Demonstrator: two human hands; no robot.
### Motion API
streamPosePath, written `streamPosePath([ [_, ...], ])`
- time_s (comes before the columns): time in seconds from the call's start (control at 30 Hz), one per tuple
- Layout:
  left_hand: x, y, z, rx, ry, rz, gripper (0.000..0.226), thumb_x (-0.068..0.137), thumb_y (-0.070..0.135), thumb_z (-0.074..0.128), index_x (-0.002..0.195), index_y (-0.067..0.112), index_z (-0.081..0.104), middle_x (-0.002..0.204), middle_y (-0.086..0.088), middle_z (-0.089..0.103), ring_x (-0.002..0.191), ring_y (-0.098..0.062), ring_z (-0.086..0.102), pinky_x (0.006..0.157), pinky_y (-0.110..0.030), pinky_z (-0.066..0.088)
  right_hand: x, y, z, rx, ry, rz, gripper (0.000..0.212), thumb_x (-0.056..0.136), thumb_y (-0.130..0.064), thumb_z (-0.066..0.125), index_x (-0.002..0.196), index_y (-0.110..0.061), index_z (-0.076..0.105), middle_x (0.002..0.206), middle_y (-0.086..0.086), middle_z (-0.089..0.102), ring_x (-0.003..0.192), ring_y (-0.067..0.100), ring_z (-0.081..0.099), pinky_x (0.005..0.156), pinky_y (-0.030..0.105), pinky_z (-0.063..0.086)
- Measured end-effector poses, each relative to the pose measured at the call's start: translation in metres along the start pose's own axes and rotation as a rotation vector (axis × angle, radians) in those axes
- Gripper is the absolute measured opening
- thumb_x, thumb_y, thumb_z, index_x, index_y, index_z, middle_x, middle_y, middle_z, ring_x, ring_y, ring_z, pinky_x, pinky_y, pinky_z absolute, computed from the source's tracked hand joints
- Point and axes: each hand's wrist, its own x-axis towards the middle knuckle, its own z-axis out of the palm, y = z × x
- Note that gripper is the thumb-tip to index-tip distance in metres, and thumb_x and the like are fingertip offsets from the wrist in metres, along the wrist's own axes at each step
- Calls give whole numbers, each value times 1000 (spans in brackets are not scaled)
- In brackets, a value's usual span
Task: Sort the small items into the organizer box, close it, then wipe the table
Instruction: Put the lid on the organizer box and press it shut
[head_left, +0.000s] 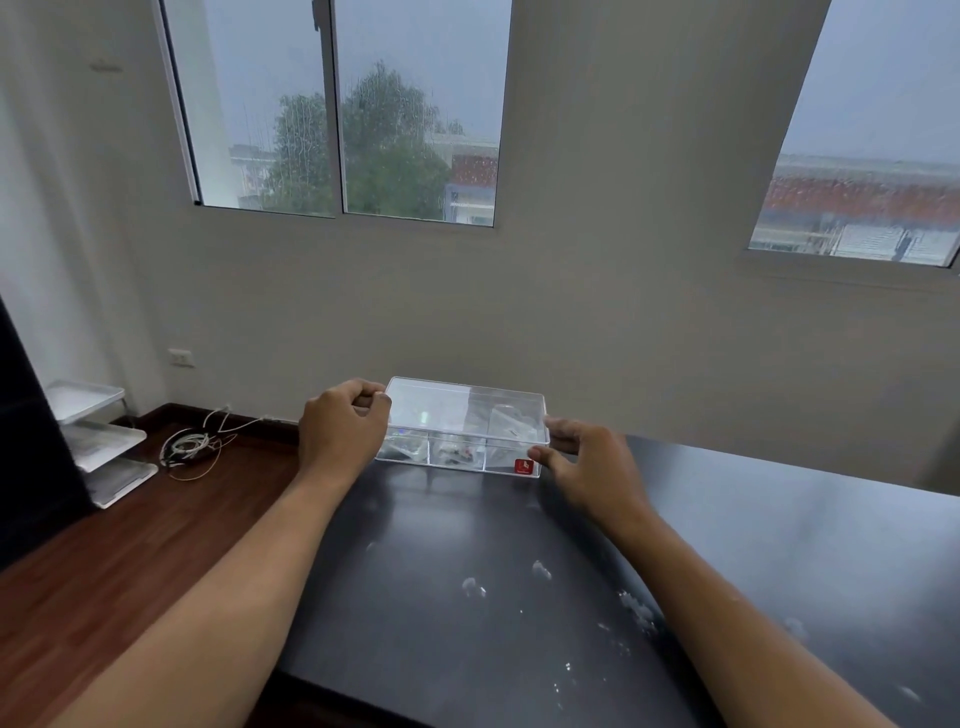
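A clear plastic organizer box with three compartments stands at the far edge of the black table; small items lie inside and a red sticker marks its front right corner. Its clear lid sits over the box. My left hand grips the lid's left end, and my right hand pinches its right end between thumb and fingers. White smears and specks dot the table between my forearms.
A wall with two rain-streaked windows rises just behind the table. To the left, on the wooden floor, stand a white tiered tray rack and a tangle of white cable. A dark cabinet edge is at far left.
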Motion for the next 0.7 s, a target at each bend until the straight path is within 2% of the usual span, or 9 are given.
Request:
streamPosePath([
  [0.37,5,-7,4,8,-36,23,21,91,28,59,98,24,78,80,0,77,88,-28,71,84,-38,58,0,0,0,21,49,5,43,86,-29,79,126,-14,72,118,-2,75,104,1,71,100,33,56],
  [0.53,6,-10,5,20,-35,21,22,90,30,60,100,24,78,85,-1,78,91,-28,72,85,-38,58,-1,-4,0,17,46,1,45,88,-28,78,129,-12,69,123,1,73,109,7,70,101,29,53],
  [0.7,7,-11,8,38,-55,17,21,92,27,60,102,23,78,88,-2,78,93,-29,71,85,-37,56,-2,-3,-4,-30,34,-13,44,91,-26,74,132,-12,66,129,3,70,118,11,66,106,33,50],
])
